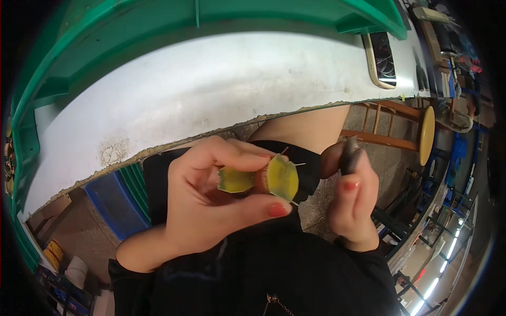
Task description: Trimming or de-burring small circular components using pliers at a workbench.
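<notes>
In my left hand (197, 197), between thumb and fingers, is a small wire coil (283, 178) with two yellow-green end plates and copper-coloured winding between them. Thin wire ends stick out from the plate on its right side. My right hand (356, 205) is closed on a small dark tool (350, 158) with a greyish tip, held to the right of the coil and apart from it. Motion blur and the fingers hide the tool's exact kind. Both hands are above my lap, just in front of the table edge.
A white table (211, 79) with a chipped front edge lies ahead. Green plastic trays (253, 23) stand along its far side. A phone (380, 60) lies at its right. A wooden stool (427, 136) stands at right, and a blue bin (113, 203) sits below the table at left.
</notes>
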The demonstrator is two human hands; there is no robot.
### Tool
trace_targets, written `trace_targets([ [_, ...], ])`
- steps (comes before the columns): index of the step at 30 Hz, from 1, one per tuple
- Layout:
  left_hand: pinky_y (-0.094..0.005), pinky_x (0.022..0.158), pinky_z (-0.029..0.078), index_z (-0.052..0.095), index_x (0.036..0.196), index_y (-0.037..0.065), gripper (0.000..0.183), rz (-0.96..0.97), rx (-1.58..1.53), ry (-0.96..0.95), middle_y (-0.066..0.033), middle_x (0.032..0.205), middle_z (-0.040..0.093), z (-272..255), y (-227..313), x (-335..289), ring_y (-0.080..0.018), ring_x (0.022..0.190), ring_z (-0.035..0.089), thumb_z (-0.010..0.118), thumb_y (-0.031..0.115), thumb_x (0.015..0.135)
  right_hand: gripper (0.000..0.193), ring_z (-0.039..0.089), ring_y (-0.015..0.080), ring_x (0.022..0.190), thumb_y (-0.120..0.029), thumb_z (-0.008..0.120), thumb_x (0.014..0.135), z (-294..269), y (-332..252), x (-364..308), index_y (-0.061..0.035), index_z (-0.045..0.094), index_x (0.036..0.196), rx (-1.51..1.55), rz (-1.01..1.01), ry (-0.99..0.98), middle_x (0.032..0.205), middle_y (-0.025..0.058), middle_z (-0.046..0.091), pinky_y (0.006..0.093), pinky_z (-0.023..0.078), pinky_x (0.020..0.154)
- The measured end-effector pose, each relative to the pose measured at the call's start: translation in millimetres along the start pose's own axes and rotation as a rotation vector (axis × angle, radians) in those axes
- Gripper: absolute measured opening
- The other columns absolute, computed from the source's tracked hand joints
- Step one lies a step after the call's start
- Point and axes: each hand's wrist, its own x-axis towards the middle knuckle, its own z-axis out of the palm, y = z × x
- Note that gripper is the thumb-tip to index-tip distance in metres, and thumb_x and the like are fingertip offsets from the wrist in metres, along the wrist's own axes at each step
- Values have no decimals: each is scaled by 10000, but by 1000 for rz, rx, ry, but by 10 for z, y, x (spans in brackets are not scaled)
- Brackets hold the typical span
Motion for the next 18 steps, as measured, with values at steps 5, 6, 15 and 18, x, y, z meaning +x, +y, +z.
trace_targets([
  [5,-337,733,564,503,1023,-2,353,-240,-359,116,-212,1068,575,84,124,-3,-285,852,638,698,-31,731,139,454,242,651,-120,557,849,-115,-10,1,4,528,904,217,152,-57,781,110,494,302,414,617],
  [6,-348,702,573,489,1029,9,373,-283,-361,114,-215,1071,573,81,144,0,-296,841,642,715,40,734,146,457,245,661,-122,562,845,-106,-7,14,5,528,909,167,128,-80,789,111,496,303,414,624],
  [15,-398,706,579,496,1093,-22,301,-429,-592,53,-199,1004,573,46,83,-17,-317,842,640,635,29,831,182,464,252,701,-151,589,830,-29,60,65,5,534,906,-7,-66,-126,814,106,500,305,414,666],
  [18,-387,698,580,493,1128,-26,332,-485,-657,38,-196,999,579,30,71,-18,-310,831,643,636,73,845,200,463,250,707,-176,601,829,-15,80,100,2,537,895,-46,-164,-131,819,105,498,306,413,673],
])
